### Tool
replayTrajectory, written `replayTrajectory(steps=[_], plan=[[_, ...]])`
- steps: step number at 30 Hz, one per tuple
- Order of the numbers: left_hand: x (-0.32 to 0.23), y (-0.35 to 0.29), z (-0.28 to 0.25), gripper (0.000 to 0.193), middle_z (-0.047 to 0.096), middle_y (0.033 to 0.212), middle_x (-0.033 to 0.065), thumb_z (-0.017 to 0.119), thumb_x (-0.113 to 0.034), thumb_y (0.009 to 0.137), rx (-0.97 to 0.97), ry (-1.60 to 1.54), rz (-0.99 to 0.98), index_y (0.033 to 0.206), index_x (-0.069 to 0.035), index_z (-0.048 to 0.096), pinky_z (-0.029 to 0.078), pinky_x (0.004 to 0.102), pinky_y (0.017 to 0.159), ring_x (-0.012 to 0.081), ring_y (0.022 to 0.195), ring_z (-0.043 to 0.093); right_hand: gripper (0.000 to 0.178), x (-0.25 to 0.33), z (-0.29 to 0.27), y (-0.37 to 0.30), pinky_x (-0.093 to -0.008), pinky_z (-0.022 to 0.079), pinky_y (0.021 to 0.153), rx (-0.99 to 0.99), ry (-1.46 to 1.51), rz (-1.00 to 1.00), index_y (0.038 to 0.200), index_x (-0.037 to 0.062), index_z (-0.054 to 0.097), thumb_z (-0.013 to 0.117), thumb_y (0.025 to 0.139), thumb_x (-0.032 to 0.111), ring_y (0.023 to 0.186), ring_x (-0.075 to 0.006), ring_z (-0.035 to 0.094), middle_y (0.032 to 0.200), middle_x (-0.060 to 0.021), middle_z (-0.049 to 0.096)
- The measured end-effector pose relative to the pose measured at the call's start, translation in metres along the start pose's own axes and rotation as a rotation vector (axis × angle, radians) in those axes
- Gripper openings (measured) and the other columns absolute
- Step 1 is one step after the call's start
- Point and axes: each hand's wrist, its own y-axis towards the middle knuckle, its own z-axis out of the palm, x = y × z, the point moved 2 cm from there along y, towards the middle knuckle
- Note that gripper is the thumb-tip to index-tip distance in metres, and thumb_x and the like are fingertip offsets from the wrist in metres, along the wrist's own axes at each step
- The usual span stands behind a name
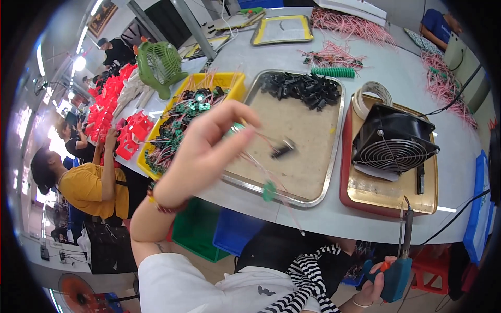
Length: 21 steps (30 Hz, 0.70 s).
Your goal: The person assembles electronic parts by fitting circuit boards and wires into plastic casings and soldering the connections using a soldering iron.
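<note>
My left hand (201, 151), slightly blurred, is raised over the left side of the metal tray (334, 156). Thumb and fingers pinch a small wired circuit board assembly. Its thin wires trail down to the right, with a green board (269, 191) dangling beyond the tray's near edge. A small black part (283, 148) shows blurred beside the wires; whether it hangs from them I cannot tell. Low on the right, my right hand (371, 287) grips a blue soldering gun (397, 279) with a red trigger, tip pointing up. Black plastic parts (302, 88) are heaped at the tray's far end.
Left of the tray, a yellow bin (237, 86) holds wired green boards. A black fan (394, 138) and a tape roll (373, 96) sit on a red and gold box (360, 193). Behind stand a green fan (160, 62) and pink wire bundles (352, 26). Co-workers sit at left.
</note>
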Motion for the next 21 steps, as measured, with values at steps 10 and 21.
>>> replayTrajectory(steps=[10, 21], plan=[[0.103, 0.135, -0.206, 0.015, 0.055, 0.075, -0.0050, 0.059, -0.017, 0.095, -0.442, -0.070, 0.076, 0.106, -0.006, 0.061, 0.037, 0.0164, 0.054, 0.0024, 0.062, 0.048, 0.041, 0.010, 0.010, -0.001, -0.0269, 0.047, 0.069, 0.107, 0.080, 0.014, 0.124, -0.0039, 0.054, 0.060, 0.084, 0.004, 0.076, -0.0169, 0.056, 0.115, -0.0149, 0.061], [0.247, 0.105, -0.300, 0.036, 0.061, 0.061, 0.0017, 0.070, -0.041, 0.080, -0.423, 0.517, -0.595, 0.072, -0.006, 0.071, 0.029, 0.0237, 0.040, 0.0073, 0.043, 0.043, 0.038, 0.021, 0.032, 0.005, -0.0230, 0.045, 0.062, 0.091, 0.040, -0.068, 0.115, -0.0039, 0.060, 0.058, 0.078, -0.007, 0.070, -0.0160, 0.055, 0.105, -0.0128, 0.065]])
